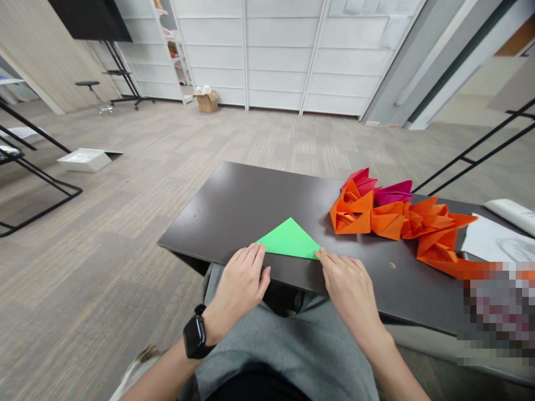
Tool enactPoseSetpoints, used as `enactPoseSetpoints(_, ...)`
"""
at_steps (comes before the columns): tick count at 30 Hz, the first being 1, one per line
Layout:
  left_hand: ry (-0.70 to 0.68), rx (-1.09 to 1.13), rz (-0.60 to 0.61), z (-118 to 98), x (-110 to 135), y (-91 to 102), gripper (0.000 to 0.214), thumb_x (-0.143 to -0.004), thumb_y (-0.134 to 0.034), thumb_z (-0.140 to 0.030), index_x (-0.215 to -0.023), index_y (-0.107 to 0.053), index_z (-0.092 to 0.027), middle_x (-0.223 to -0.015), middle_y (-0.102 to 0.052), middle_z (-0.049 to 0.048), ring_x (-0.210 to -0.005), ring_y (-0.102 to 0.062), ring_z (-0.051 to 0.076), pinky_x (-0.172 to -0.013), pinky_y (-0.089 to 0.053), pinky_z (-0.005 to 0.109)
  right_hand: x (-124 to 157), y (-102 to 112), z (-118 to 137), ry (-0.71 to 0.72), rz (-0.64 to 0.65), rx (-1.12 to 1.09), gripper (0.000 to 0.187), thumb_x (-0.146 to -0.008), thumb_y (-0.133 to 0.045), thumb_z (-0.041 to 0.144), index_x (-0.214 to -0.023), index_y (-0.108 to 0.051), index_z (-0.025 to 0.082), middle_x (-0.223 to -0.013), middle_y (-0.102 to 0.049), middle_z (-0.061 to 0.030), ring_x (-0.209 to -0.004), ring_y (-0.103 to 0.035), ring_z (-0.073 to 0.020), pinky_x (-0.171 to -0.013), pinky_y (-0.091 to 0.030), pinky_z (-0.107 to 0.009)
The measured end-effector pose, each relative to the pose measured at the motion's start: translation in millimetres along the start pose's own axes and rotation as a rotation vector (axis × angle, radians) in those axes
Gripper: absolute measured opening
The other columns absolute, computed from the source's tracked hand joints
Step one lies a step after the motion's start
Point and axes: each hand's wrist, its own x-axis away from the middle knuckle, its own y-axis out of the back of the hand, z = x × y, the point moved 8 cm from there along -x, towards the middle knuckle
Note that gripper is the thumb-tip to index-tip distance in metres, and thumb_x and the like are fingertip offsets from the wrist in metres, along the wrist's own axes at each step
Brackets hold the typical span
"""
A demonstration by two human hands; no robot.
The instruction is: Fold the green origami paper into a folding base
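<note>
A sheet of green origami paper (289, 239), folded into a triangle, lies near the table's front edge with its peak pointing away from me. My left hand (244, 278) rests its outstretched fingertips on the left corner, the thumb held apart. At the right corner, my right hand (346, 284) has its fingertips closed together on the paper; the thumb is partly hidden. To the right stand several folded orange paper pieces (388, 220), with a red paper piece (363, 181) and a magenta one (394, 192) behind them.
The dark table (254, 192) reaches across in front of my lap. White paper (497, 239) and a white roll (512, 216) lie at its right end. A cardboard box (207, 102) sits by the far cabinets, and a white box (86, 160) on the floor at left.
</note>
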Motion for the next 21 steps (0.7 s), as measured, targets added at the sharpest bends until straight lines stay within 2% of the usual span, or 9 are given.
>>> enactPoseSetpoints(6,0.029,0.045,-0.034,12,-3,2.3,0.033,-0.099,-0.045,-0.022,-0.126,-0.059,-0.011,-0.129,-0.063,0.0146,-0.107,-0.064,0.027,-0.095,-0.053,0.043,0,-2,-6,0.060,-0.042,-0.003,0.029,-0.095,-0.048,0.004,-0.116,-0.065,0.012,-0.091,-0.075,-0.0078,-0.077,-0.066,-0.0202,-0.072,-0.035,-0.035)
enactPoseSetpoints(13,-0.066,0.111,-0.059,19,-2,0.9,0.027,-0.099,-0.047,-0.020,-0.120,-0.064,-0.014,-0.121,-0.068,0.0098,-0.117,-0.059,0.025,-0.106,-0.048,0.044,0,-6,-10,0.034,-0.048,-0.048,0.022,-0.098,-0.048,0.008,-0.106,-0.067,0.015,-0.084,-0.074,-0.0046,-0.076,-0.066,-0.0201,-0.071,-0.033,-0.035)
enactPoseSetpoints(21,-0.055,0.210,-0.089,24,-1,-0.2,0.028,-0.095,-0.052,-0.016,-0.122,-0.061,-0.016,-0.120,-0.069,0.0094,-0.114,-0.062,0.026,-0.103,-0.050,0.046,-4,-7,-9,0.051,-0.038,-0.066,0.014,-0.097,-0.054,0.014,-0.100,-0.068,0.018,-0.083,-0.073,-0.0019,-0.076,-0.067,-0.0206,-0.071,-0.034,-0.035)
